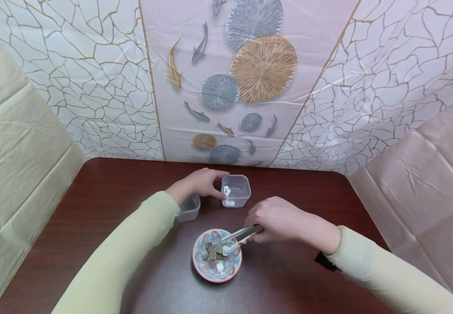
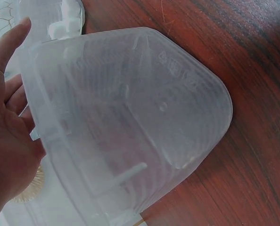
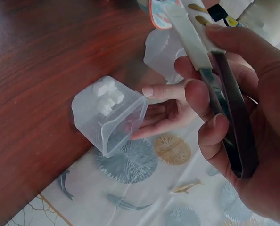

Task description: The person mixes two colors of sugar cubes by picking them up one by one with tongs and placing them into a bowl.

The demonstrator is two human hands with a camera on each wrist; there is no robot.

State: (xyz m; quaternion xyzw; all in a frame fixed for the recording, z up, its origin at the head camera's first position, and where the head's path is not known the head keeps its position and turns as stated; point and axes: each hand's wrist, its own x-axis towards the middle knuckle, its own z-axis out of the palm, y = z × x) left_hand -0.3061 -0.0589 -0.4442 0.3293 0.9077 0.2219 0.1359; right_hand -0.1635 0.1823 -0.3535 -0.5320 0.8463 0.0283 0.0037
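Note:
My right hand (image 1: 275,220) grips a pair of metal tongs (image 3: 225,108) with pale end sections. Their tips reach into a patterned bowl (image 1: 199,266) holding several brownish cubes (image 1: 212,255) and a white cube (image 1: 220,267). Something white shows at the tips; whether it is a cube or the tong end I cannot tell. At the back, my left hand (image 1: 203,182) holds the left side of a clear plastic container (image 1: 242,198), thumb and fingers at its corners. Several white cubes (image 3: 108,96) lie inside that container.
A second clear container (image 2: 177,108) stands left of the first, partly behind the left forearm in the head view. The dark wood table (image 1: 163,279) meets a patterned cloth backdrop (image 1: 112,109) at its far edge. Pale cloth panels (image 1: 14,152) rise at both sides.

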